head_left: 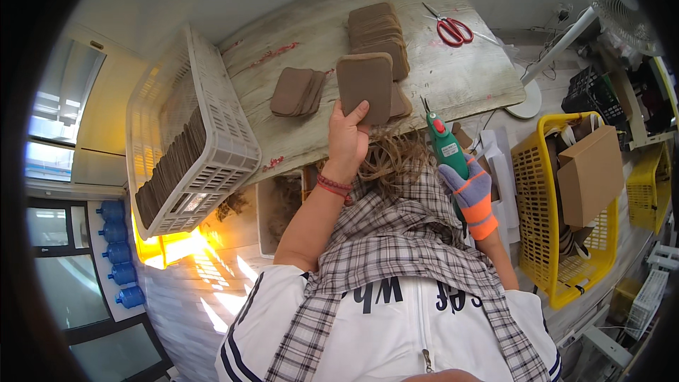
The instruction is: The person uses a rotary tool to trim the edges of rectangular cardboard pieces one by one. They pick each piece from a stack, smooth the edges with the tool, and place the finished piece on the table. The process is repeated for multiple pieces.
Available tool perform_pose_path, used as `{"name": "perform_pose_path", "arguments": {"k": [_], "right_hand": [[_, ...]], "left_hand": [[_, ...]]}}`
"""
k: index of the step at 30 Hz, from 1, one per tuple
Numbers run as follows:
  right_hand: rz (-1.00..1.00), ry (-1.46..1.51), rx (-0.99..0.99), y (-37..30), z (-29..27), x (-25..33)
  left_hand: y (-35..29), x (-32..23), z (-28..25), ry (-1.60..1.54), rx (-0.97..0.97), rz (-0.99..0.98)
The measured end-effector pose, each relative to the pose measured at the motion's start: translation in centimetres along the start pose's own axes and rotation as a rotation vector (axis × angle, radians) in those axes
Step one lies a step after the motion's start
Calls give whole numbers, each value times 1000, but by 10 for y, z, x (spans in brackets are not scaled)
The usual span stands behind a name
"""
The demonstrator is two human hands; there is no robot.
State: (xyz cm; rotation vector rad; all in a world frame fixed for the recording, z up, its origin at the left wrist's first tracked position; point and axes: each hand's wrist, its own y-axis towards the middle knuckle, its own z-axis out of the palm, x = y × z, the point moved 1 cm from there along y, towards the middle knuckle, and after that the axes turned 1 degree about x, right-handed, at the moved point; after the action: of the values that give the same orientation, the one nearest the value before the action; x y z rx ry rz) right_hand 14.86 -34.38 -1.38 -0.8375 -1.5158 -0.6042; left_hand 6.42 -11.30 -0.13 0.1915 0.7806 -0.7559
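Note:
My left hand (349, 134), with red bracelets at the wrist, grips a brown pad (365, 85) with rounded corners by its near edge, thumb on top. Behind that pad stands a tall stack of similar pads (378, 28), partly covered by it. A few more pads (297, 92) lie fanned out to the left on the worn table. My right hand (467, 191), in a purple and orange glove, is wrapped round a green electric hot cutter (447, 143) with a red button. Two thin prongs at its tip point away from me, to the right of the held pad and apart from it.
A white plastic crate (226, 120) at the left holds a row of brown pads. Red-handled scissors (453, 31) lie on the far right of the table (247, 35). A yellow basket (527, 191) with a cardboard box (588, 175) stands at the right, near a white fan (617, 0).

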Motion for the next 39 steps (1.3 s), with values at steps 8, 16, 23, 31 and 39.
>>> {"name": "perform_pose_path", "arguments": {"k": [8, 16, 23, 31, 39], "right_hand": [[131, 171, 105, 10, 14, 38], [50, 190, 42, 9, 12, 45], [106, 241, -3, 8, 5, 59], [63, 238, 0, 12, -6, 63], [81, 81, 116, 10, -28, 58]], "left_hand": [[26, 24, 31, -529, -40, -44], [17, 40, 48, -455, 49, -85], [-4, 51, 56, -361, 157, -139], [-13, 59, 45, -260, 183, -204], [-7, 20, 16, 100, 245, -125]]}}
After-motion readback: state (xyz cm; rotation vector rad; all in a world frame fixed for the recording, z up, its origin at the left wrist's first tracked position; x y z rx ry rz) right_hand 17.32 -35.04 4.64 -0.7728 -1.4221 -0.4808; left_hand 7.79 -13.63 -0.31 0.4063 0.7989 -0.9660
